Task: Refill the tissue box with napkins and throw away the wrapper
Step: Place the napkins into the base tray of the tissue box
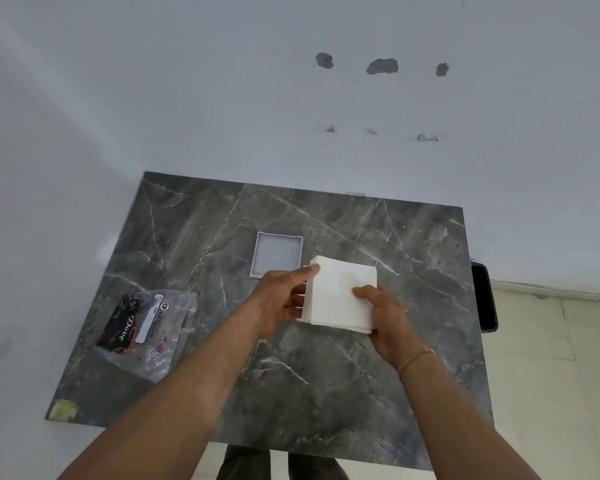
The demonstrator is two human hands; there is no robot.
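A thick stack of white napkins is held above the middle of the grey marble table. My left hand grips its left side, thumb on top. My right hand holds the stack's near right corner. Just behind and to the left lies a shallow grey square tissue box, with nothing inside it. The clear plastic wrapper, with a black "Dove" label, lies crumpled at the table's left.
A white wall runs behind and to the left of the table. A black bin stands on the floor past the table's right edge. My feet show below the near edge.
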